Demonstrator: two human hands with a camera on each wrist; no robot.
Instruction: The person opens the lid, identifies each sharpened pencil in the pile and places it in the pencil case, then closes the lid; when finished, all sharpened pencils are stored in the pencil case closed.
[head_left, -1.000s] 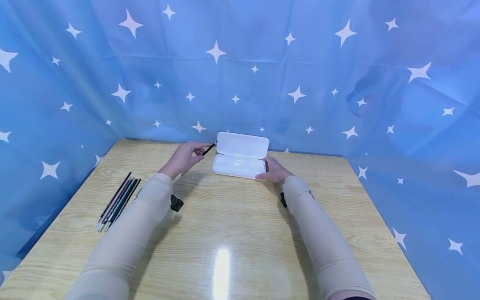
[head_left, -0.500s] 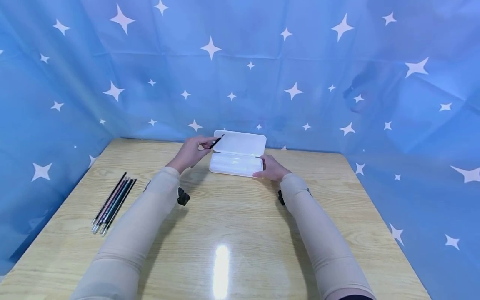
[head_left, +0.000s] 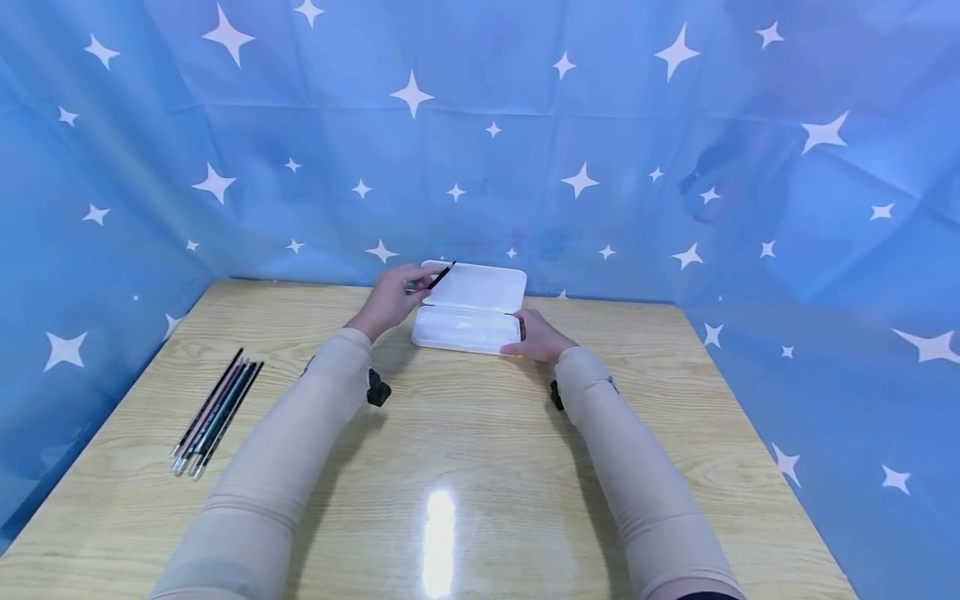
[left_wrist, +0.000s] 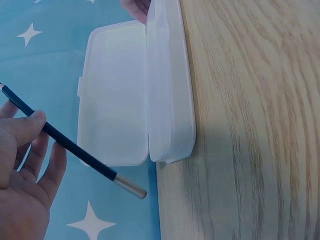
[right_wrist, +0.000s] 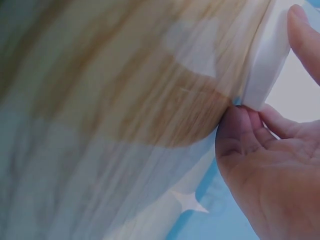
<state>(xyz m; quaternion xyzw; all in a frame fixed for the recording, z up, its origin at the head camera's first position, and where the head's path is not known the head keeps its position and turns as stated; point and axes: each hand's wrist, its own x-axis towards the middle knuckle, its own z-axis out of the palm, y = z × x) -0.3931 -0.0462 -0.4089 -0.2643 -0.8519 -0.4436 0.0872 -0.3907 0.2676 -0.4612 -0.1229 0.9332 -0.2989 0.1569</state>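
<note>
My left hand pinches a dark pencil between thumb and fingers, its pointed end up. In the left wrist view the pencil's silvery end slants down past the left hand. An opened white pencil case lies near the table's back edge, with its lid tipped back against the curtain. The pencil is over the left part of the lid, and its bottom tray looks bare. My right hand holds the case's right end, thumb at the front; the right wrist view shows the fingers at its corner.
Several dark pencils lie in a loose bundle on the left of the wooden table. A blue curtain with white stars hangs right behind the table and along both sides.
My left hand has moved right and a little away from me, bringing the pencil from beside the case to over its lid. My right hand stays on the case's right end.
</note>
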